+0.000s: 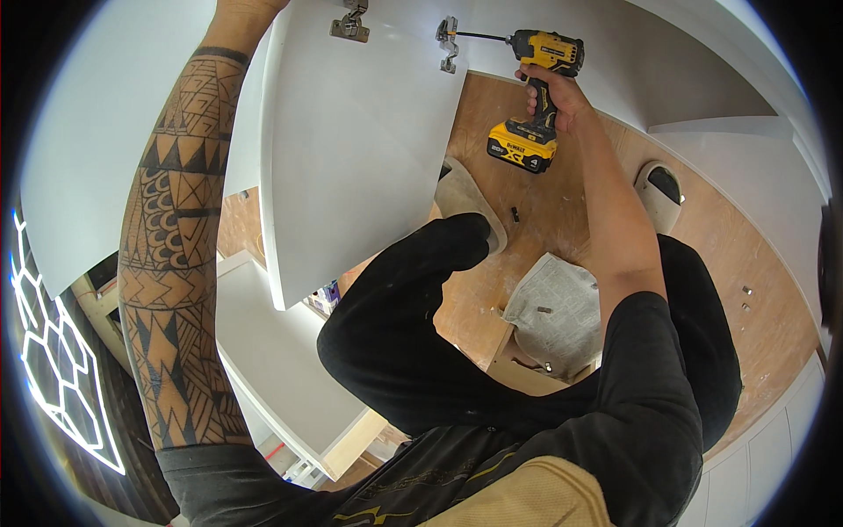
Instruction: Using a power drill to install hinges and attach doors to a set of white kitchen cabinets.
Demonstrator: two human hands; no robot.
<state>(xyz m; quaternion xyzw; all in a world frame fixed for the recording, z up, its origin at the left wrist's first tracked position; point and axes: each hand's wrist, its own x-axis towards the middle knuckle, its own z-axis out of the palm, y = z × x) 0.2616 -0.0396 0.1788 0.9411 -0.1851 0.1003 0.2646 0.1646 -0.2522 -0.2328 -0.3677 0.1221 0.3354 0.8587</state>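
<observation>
My right hand [562,95] is wrapped round the grip of a yellow and black cordless impact driver [549,53], its battery pack [522,145] hanging below. From its nose a long thin bit [481,36] points left and its tip meets a metal cabinet hinge [448,44] at the edge of a white door panel [360,149]. Another metal hinge [351,22] is fixed to the same panel, further left. My left hand [250,7] is raised at the top edge of the picture beside the panel's left edge; its fingers are out of frame.
Below me a grey cloth [553,303] lies with small metal pieces on it. A black bit or small part [515,214] and other small hardware [746,294] rest on the wood floor. A white drawer or box [281,342] stands lower left. White cabinet walls [720,149] curve round the right.
</observation>
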